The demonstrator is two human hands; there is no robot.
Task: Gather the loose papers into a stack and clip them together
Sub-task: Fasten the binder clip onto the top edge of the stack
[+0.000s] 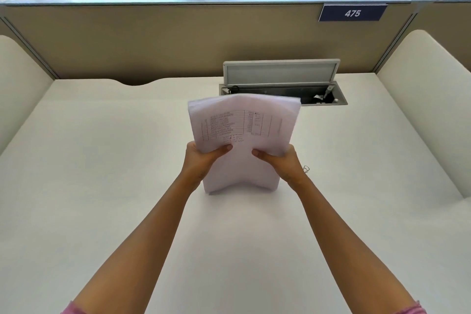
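Blue sign (pixel 352 13) reading 475, printed papers (pixel 242 135)

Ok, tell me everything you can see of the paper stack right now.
The paper stack is a bundle of white sheets, the front one printed with a table of dark text. It stands upright on the desk, bottom edge down, bowed outward along its middle. The left hand and right hand grip its side edges, thumbs on the front. No clip shows on it.
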